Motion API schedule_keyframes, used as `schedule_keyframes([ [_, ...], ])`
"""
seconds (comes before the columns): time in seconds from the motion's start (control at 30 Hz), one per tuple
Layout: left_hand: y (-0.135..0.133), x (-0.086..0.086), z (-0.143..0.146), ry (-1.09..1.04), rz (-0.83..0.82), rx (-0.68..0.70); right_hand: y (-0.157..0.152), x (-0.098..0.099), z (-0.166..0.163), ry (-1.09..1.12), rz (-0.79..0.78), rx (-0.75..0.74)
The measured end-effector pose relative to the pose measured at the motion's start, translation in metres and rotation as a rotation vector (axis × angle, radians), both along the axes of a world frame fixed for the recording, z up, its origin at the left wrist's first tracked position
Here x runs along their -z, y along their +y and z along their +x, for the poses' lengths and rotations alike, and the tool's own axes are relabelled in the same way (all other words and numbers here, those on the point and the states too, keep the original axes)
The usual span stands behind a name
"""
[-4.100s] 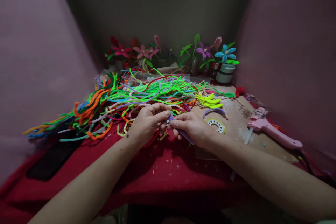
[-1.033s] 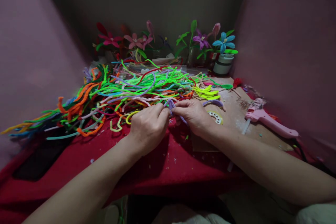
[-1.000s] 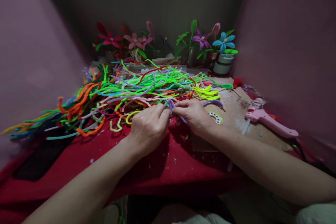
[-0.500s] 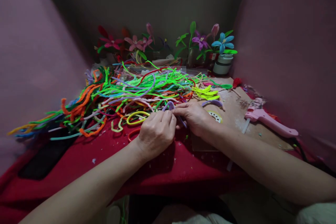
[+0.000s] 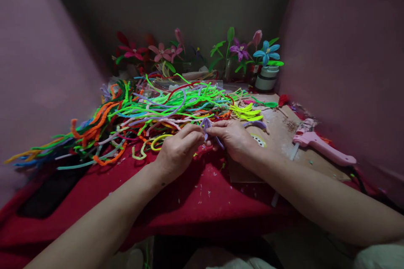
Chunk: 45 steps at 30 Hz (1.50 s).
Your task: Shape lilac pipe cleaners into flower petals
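Left hand has shifted leftward, near the purple strip.

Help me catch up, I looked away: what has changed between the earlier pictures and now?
The purple strip, nearly straight at first, is now bent to a peak. The left hand, rolled forward half a second ago, has turned and shifted leftward. The right hand still pinches the strip; the pink glue gun stayed put.

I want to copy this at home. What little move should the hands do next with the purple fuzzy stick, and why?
Maybe the left hand should gently pinch the purple fuzzy stick below its bend, because the right hand grips it there and the left is close by, though I can't tell whether it's touching.
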<state>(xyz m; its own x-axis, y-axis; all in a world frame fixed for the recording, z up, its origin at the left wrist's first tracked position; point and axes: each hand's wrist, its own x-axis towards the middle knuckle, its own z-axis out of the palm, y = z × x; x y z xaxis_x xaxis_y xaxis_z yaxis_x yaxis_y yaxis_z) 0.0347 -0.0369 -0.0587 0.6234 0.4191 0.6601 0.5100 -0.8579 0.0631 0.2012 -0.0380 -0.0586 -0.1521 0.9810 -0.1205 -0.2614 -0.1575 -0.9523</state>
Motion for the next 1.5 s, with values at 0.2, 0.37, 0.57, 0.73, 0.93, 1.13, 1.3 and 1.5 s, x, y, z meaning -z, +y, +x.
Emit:
schedule_keyframes([
  [0.2, -0.005, -0.001, 0.0, 0.224, 0.21, -0.082, -0.004, 0.001, -0.003, -0.022, 0.043, -0.008],
  [0.37, -0.01, 0.002, 0.003, 0.22, 0.208, -0.198, -0.009, -0.002, -0.003, -0.065, 0.107, -0.045],
  [0.57, -0.006, -0.009, 0.004, -0.427, -0.393, -0.148, -0.007, -0.006, -0.003, 0.024, 0.081, -0.01],
  [0.73, 0.003, -0.024, -0.001, -0.567, -1.277, 0.009, -0.005, -0.005, -0.003, 0.117, 0.062, -0.029],
  [0.93, -0.005, -0.019, 0.005, -0.562, -1.05, -0.025, -0.008, -0.003, -0.004, 0.113, 0.038, -0.051],
  [1.13, -0.013, -0.008, 0.01, -0.367, -0.416, -0.138, -0.01, -0.003, -0.004, 0.073, 0.094, -0.093],
  [1.3, -0.009, -0.016, 0.006, -0.44, -0.688, 0.015, -0.011, -0.003, -0.004, 0.111, 0.018, -0.2],
  [1.5, -0.005, -0.026, -0.001, -0.405, -1.208, 0.254, -0.008, -0.003, -0.001, 0.201, -0.06, -0.332],
])
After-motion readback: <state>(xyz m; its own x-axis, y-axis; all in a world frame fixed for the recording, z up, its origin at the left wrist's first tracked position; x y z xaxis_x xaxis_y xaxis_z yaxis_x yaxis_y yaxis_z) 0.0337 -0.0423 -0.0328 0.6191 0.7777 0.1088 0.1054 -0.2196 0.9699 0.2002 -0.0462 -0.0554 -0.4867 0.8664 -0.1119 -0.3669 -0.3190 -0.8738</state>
